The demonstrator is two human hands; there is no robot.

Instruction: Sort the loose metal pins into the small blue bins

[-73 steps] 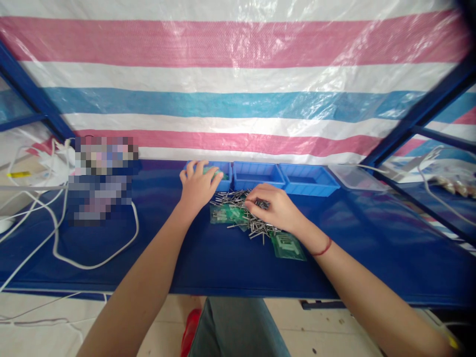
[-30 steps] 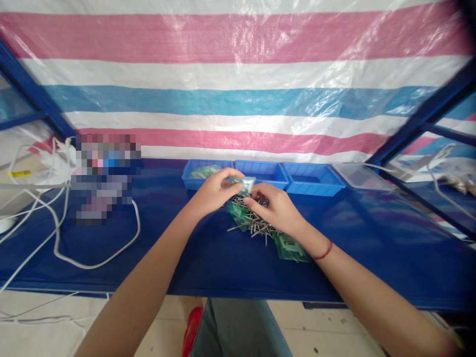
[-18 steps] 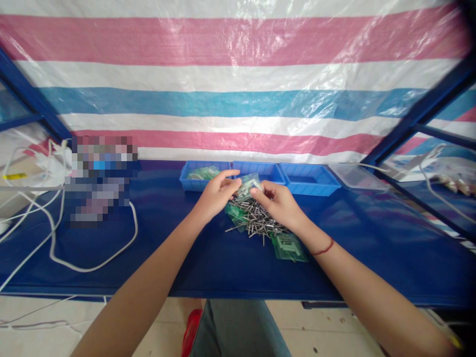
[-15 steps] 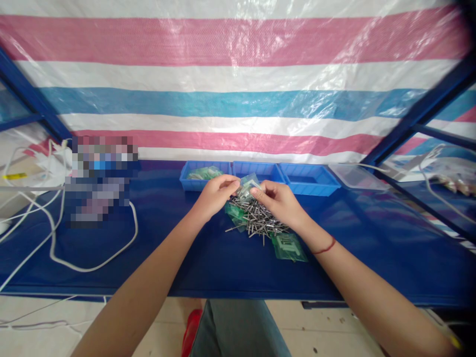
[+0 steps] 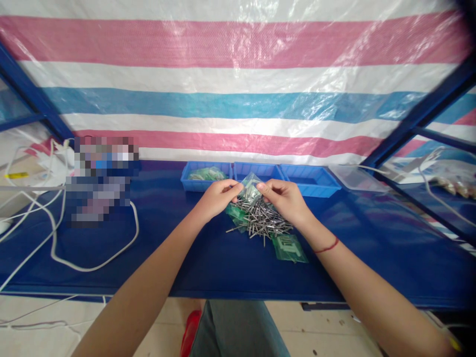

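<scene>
A small clear plastic bag (image 5: 250,187) with something in it is held above a heap of metal rivets (image 5: 262,220). My left hand (image 5: 223,197) pinches its left edge between thumb and finger. On the other side, my right hand (image 5: 284,199) grips the bag's right edge, thumb on top. What lies inside the bag is too small to make out. A green-tinted bag (image 5: 237,217) lies at the heap's left side, partly under the rivets. Another green-tinted bag (image 5: 290,248), with several pale strips inside, rests in front of the heap, near my right wrist.
Behind the heap stand three blue bins in a row: the left bin (image 5: 186,184) holds green-tinted bags, beside the middle bin (image 5: 273,172) and right bin (image 5: 316,188). A clear lid (image 5: 359,179) lies at the right. White cables (image 5: 137,223) loop across the blue table's left side.
Both hands keep hold of the bag and have spread slightly apart, so more of it shows flat between them. The rivets and other bags look unmoved.
</scene>
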